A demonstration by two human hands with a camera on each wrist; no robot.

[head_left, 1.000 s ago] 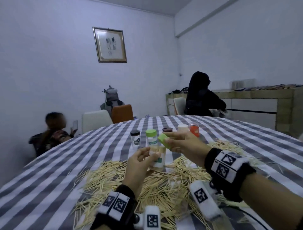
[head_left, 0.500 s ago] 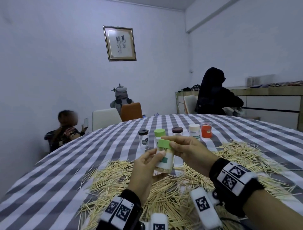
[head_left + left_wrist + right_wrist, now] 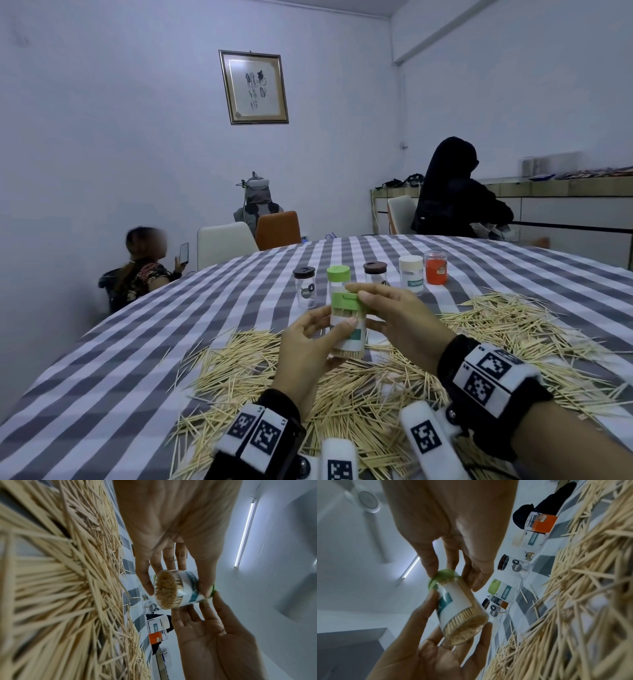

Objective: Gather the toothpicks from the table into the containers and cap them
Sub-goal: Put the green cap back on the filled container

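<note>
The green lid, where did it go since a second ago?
The right hand brought the green lid down onto the jar and now grips it there; a second ago it held the lid tilted, just off the top. The left hand holds the jar as before. The other jars and the loose toothpicks did not move.

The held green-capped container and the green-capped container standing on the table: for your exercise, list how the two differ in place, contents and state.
The held container is gripped above the table by the left hand, while the right hand works its green cap; the standing container rests untouched on the striped cloth. The held one is packed with toothpicks; the standing one's contents cannot be made out. Both share a clear body, white label and green cap.
</note>
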